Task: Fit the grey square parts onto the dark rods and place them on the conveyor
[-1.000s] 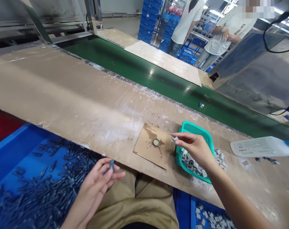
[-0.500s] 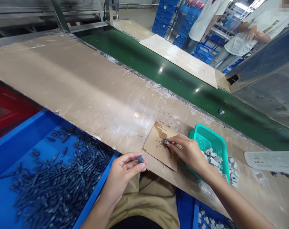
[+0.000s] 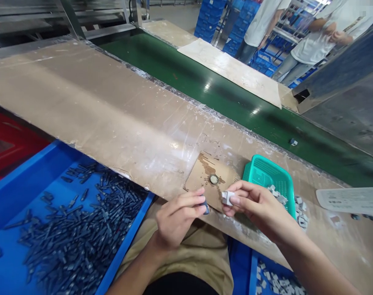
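My left hand (image 3: pixel 182 215) pinches a dark blue-grey piece (image 3: pixel 205 208) above the table's near edge. Facing it, my right hand (image 3: pixel 257 205) grips a small white-grey block (image 3: pixel 228 198) between thumb and fingers. The two pieces are a short gap apart. Just beyond them a stained cardboard sheet (image 3: pixel 196 177) lies on the table, with a small round cap-like dish (image 3: pixel 214 179) on it. A green basket (image 3: pixel 289 180) holding white-grey blocks stands beside my right hand, and more blocks lie at its right side.
A large blue bin (image 3: pixel 134 235) of dark pieces is at the left; another blue bin (image 3: pixel 253 272) holds light blocks below. Behind the table (image 3: pixel 112 123) runs a green belt (image 3: pixel 186 78) carrying a small piece (image 3: pixel 293 142). Two people stand beyond, near stacked blue crates (image 3: pixel 209 20).
My right hand has lifted the white-grey block off the round dish and drawn it back. My left hand has moved right with its dark piece, closer to the block. The belt's piece has shifted right.
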Available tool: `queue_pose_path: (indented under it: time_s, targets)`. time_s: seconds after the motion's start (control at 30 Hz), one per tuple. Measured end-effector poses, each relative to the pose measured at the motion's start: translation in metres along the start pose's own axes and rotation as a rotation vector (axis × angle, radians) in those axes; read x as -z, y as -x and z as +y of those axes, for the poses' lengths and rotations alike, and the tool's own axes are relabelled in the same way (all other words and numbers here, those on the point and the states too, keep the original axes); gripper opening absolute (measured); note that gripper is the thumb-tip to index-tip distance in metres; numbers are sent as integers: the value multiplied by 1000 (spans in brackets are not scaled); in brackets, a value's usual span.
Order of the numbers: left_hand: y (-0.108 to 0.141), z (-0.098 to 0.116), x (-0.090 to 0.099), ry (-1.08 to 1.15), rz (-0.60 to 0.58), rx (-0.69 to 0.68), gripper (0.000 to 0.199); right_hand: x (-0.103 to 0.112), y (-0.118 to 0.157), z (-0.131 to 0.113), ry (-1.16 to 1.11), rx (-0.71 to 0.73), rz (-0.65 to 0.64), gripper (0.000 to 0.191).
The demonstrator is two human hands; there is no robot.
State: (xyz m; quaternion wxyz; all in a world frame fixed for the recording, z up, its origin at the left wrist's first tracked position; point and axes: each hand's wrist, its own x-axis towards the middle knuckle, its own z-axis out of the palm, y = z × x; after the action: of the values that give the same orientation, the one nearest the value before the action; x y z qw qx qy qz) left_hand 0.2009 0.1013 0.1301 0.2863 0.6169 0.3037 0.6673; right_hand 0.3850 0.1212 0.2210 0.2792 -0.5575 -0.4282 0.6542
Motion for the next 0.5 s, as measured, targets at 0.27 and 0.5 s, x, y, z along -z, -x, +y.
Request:
queue_pose_path:
  time_s: [0.27,0.5]
  targets:
    - [-11,11,2,-129,-166,-186,46,-10,17,-4,-91,-36,-40,21]
    - [-14,15,4,-80,-361,0,22,-11,21,-1,-57,-53,-50,20]
